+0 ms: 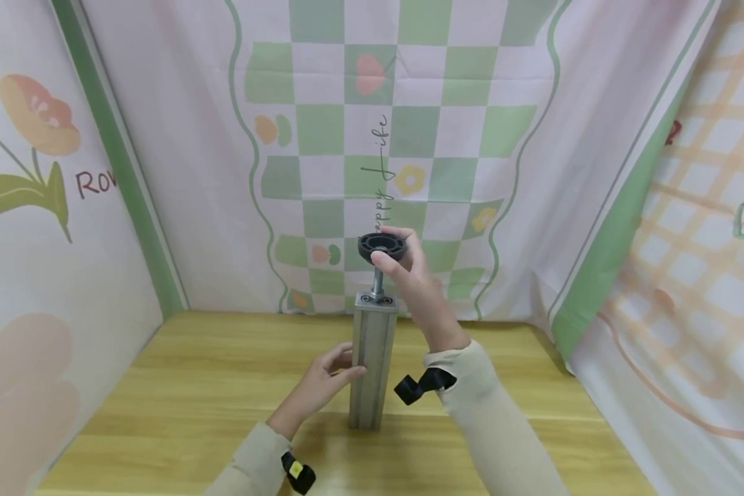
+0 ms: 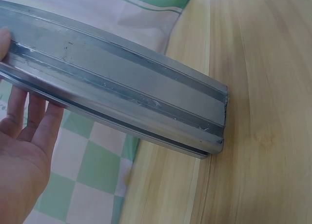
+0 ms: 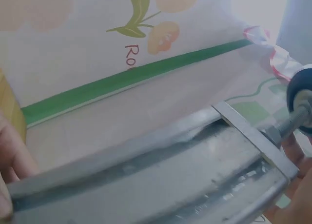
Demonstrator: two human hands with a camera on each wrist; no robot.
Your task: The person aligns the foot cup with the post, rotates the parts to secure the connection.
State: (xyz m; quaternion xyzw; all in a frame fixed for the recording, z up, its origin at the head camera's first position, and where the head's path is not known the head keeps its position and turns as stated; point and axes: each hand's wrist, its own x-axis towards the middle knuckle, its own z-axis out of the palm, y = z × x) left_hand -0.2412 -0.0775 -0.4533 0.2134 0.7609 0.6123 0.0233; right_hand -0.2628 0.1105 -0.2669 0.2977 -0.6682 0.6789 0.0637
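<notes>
An aluminium profile (image 1: pixel 372 365) stands upright on the wooden tabletop, its lower end resting on the wood in the left wrist view. A metal end plate (image 3: pixel 256 141) caps its top, and a threaded bolt (image 1: pixel 377 279) rises from that plate to a black round levelling foot (image 1: pixel 372 249). My right hand (image 1: pixel 418 279) holds the foot's rim, thumb on the near side and fingers on the far side. Lower down, my left hand (image 1: pixel 325 379) grips the profile from the left, thumb across the front face. Its fingers (image 2: pixel 35 116) reach behind the profile and are partly hidden.
The wooden tabletop (image 1: pixel 223 372) spreads around the profile. A checked cloth (image 1: pixel 322 131) hangs at the back, with a flower-printed cloth (image 1: pixel 49 275) on the left and an orange-checked cloth (image 1: pixel 707 275) on the right. Black straps with small cameras sit on both wrists.
</notes>
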